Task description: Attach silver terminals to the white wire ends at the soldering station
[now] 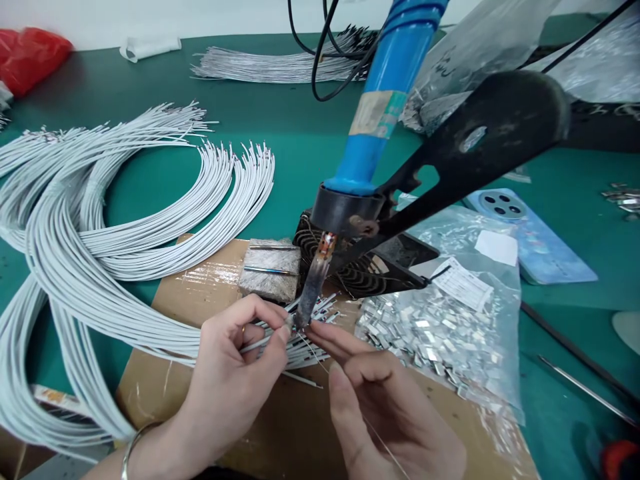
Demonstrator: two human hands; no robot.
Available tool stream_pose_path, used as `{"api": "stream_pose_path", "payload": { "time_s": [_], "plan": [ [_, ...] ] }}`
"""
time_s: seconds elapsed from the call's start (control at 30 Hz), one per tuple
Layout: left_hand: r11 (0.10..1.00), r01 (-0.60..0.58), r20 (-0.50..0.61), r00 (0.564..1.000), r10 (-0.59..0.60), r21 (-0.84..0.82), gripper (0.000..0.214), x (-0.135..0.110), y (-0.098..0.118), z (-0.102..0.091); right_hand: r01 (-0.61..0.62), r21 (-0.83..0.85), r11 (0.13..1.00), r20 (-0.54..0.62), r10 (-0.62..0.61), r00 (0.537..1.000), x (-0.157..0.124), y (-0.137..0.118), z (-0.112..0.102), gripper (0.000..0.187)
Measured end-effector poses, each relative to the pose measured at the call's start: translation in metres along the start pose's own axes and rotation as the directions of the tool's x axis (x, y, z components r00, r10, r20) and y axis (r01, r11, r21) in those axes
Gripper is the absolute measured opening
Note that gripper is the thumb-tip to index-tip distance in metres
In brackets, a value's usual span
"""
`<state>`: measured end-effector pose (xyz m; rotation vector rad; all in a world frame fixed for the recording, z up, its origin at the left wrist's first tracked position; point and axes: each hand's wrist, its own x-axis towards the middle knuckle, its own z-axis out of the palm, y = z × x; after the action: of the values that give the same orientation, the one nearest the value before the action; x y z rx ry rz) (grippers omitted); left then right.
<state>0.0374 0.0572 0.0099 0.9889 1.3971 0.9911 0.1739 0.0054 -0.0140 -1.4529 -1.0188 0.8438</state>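
Observation:
My left hand (pixel 240 373) is closed in a pinch on a white wire (pixel 256 345), its end held close beneath the soldering iron tip (pixel 311 290). My right hand (pixel 390 407) has thumb and fingers closed around a thin strand of solder wire (pixel 316 355), which runs up to that tip. The right fingertips almost touch the iron. The soldering iron's blue handle (pixel 367 133) slants above both hands, clamped in a black metal bracket (pixel 500 127). What sits right at the joint is too small to make out. Loose white wire ends (pixel 320 307) lie behind the hands.
Bundled white wires (pixel 115 287) curve over the left side. A block with metal pins (pixel 273 273) and a black fan (pixel 360 280) stand behind the tip. To the right lie a bag of small metal pieces (pixel 435 340), a phone (pixel 550 247) and a thin metal tool (pixel 585 390).

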Motion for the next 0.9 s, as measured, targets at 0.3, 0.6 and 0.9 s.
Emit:
{"api": "stream_pose_path", "payload": {
  "time_s": [0.3, 0.6, 0.9],
  "plan": [
    [1.0, -0.015, -0.001, 1.0, 0.015, 0.009, 0.014, -0.0002, 0.0051, -0.0015, -0.009, -0.01, 1.0, -0.019, 0.009, 1.0, -0.0022, -0.0034, 0.0027, 0.023],
    [1.0, -0.029, -0.01, 1.0, 0.029, 0.008, 0.013, 0.001, 0.0087, -0.0009, 0.013, -0.017, 1.0, -0.019, -0.013, 1.0, -0.0016, -0.0043, 0.0024, 0.021],
    [0.999, -0.023, -0.007, 1.0, 0.023, 0.03, 0.014, -0.0004, 0.0061, 0.0, -0.025, 0.055, 0.998, -0.049, 0.028, 0.998, -0.004, -0.006, 0.0085, 0.022]
  ]
}}
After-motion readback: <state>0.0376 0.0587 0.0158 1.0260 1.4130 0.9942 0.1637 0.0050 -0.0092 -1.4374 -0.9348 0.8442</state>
